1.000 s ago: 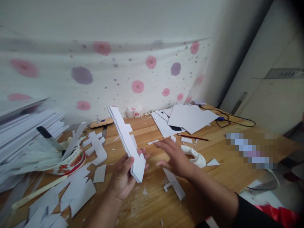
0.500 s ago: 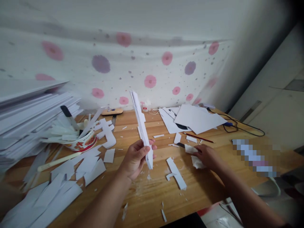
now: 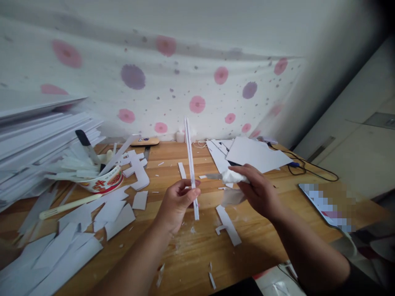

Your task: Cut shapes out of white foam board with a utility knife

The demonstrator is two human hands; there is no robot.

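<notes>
My left hand (image 3: 180,203) is closed around a long, thin piece of layered white board (image 3: 190,164), held upright with its narrow edge turned toward me. To its right, my right hand (image 3: 261,191) grips a knife (image 3: 214,176) whose handle is wrapped in white tissue (image 3: 233,176). The blade points left at the board, with a gap between them. A loose end of the tissue hangs below the fingers. On the wooden table (image 3: 197,255) beneath the right hand lies a cut white strip (image 3: 228,226) with a small hooked offcut beside it.
At left, a paper bowl (image 3: 106,181) holds tools and strips, near piled white offcuts (image 3: 68,255) and stacked boards (image 3: 37,144). White sheets (image 3: 256,154) lie at the back right. A tablet-like device with a blurred screen (image 3: 324,207) and a black cable (image 3: 317,174) are at right.
My right hand has lifted the tissue-wrapped knife off the table and brought it left toward the board. My left hand has turned the board edge-on and more upright.
</notes>
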